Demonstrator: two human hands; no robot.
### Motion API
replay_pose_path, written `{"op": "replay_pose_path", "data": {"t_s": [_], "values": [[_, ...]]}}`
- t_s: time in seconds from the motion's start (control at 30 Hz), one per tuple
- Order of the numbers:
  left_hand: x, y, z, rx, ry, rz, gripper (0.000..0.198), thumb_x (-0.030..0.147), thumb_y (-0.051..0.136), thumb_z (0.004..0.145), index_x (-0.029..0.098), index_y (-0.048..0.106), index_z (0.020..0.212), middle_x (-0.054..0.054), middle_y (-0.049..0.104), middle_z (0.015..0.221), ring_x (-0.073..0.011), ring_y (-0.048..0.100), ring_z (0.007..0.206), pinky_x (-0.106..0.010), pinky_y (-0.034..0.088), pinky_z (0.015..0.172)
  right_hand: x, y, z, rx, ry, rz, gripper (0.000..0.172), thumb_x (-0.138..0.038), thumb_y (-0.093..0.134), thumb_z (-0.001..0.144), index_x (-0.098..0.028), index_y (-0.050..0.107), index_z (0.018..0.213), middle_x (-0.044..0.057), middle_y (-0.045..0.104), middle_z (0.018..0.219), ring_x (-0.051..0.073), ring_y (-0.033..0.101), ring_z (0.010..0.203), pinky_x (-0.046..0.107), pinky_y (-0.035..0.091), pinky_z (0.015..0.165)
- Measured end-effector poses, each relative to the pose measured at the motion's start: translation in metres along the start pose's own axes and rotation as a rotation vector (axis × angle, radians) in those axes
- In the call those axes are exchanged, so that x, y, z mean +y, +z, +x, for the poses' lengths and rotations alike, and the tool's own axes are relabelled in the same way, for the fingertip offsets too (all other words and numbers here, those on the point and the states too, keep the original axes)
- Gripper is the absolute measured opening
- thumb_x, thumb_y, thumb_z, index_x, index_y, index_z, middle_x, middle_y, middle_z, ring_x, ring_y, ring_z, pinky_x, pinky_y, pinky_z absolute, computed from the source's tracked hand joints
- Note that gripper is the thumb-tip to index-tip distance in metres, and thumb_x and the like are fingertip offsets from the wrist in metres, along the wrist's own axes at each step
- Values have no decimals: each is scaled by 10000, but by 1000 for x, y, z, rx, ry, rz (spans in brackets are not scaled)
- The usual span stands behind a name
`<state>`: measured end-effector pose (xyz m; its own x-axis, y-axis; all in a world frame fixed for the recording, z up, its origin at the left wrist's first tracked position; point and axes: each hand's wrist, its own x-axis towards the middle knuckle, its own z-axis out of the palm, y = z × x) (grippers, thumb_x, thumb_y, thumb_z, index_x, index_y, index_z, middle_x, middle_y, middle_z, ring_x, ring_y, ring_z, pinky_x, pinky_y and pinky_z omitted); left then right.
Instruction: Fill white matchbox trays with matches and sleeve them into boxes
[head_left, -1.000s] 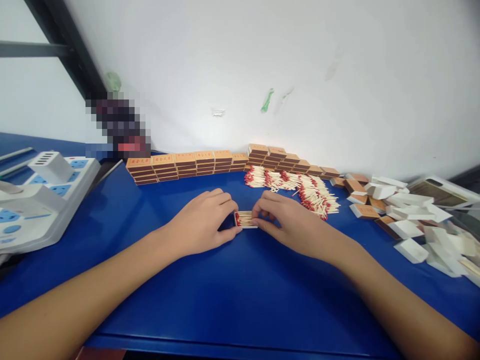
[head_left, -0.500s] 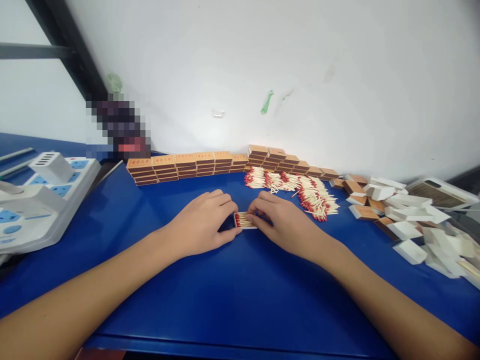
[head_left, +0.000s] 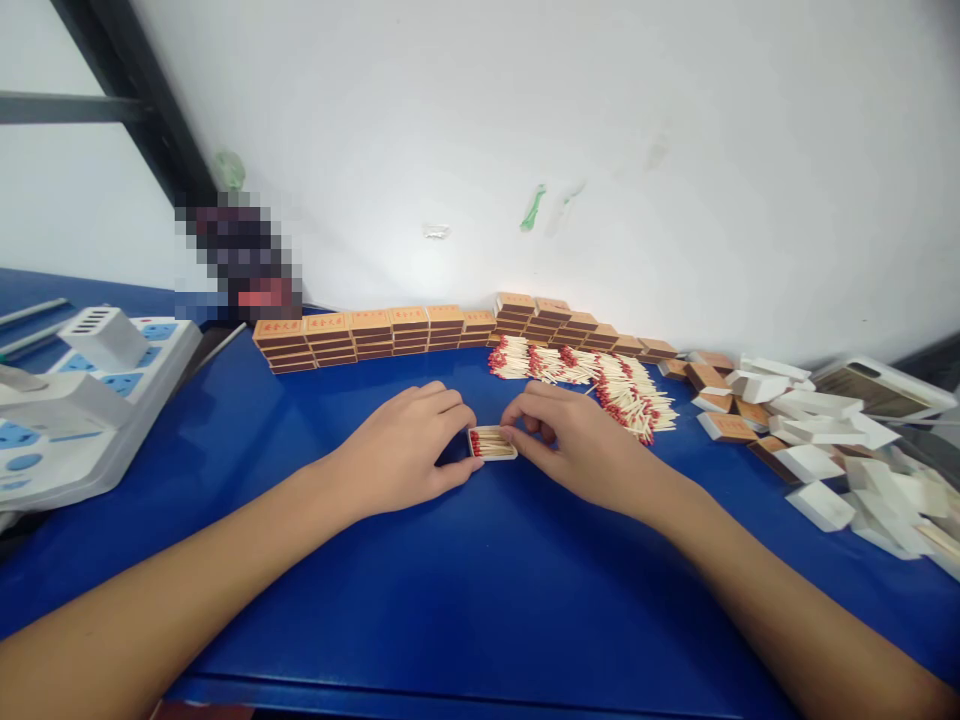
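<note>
A small white matchbox tray [head_left: 504,457] lies on the blue table, with a layer of red-headed matches [head_left: 489,441] inside, heads to the left. My left hand [head_left: 412,445] grips the tray's left end between thumb and fingers. My right hand [head_left: 562,430] is at the right end, its fingers curled and thumb and forefinger close together by the match ends; whether anything is pinched there is hidden. Just behind my right hand lies a long heap of loose matches [head_left: 622,390].
A row of stacked matchboxes [head_left: 371,335] runs along the wall. Right of it lie scattered matchbox sleeves [head_left: 727,427] and white trays [head_left: 821,505], with a phone-like object [head_left: 885,388] behind. A power strip [head_left: 142,400] with plugged-in adapters stands at the left.
My right hand has drawn slightly right, uncovering more of the tray and its matches. My left hand stays on the tray's left end.
</note>
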<state>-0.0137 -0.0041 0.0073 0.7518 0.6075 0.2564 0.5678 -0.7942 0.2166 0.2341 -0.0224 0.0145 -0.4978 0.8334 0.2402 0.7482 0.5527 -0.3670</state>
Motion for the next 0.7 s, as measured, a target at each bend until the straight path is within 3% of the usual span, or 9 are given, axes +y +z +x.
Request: {"op": "replay_pose_path", "data": {"t_s": [0.17,0.33,0.43,0.53,0.63,0.7], "values": [[0,0,0,-4,-3,4,281,418,664,1006,165,696,1122,-73,694,1036,-260,632,1018,-421,532,911,40,-20,4,181,231,-185,212,-317,600,978,-205,676,815,37,646,745,184,560,672,311,363,628],[0,1,-1,4,9,1,274,419,652,1013,170,694,1121,-76,698,1038,-257,633,1016,-409,530,902,66,-24,7,232,482,-244,389,-526,644,939,-218,618,703,34,639,653,184,547,591,312,314,578],[-1,1,-1,7,13,-2,267,419,651,1013,176,691,1115,-74,700,1043,-255,633,1018,-408,530,909,60,-11,12,213,498,-246,404,-562,661,916,-219,641,704,46,665,690,197,572,627,317,321,586],[-1,1,-1,-2,2,5,268,418,659,1008,175,692,1117,-75,700,1050,-257,633,1024,-410,529,907,55,-1,16,147,524,-252,273,-417,674,904,-213,651,723,52,689,738,199,584,663,320,332,599],[-1,0,0,-7,-5,8,275,419,668,1004,174,692,1125,-77,700,1051,-259,632,1026,-415,528,913,55,-2,14,125,536,-229,204,-289,647,895,-208,629,709,39,672,707,185,573,652,317,343,603],[-1,0,0,-6,-3,3,273,421,664,1006,176,691,1125,-77,699,1048,-258,632,1023,-413,528,914,53,-7,11,141,476,-180,212,-302,634,921,-206,632,732,32,653,698,180,559,644,314,356,605]]}}
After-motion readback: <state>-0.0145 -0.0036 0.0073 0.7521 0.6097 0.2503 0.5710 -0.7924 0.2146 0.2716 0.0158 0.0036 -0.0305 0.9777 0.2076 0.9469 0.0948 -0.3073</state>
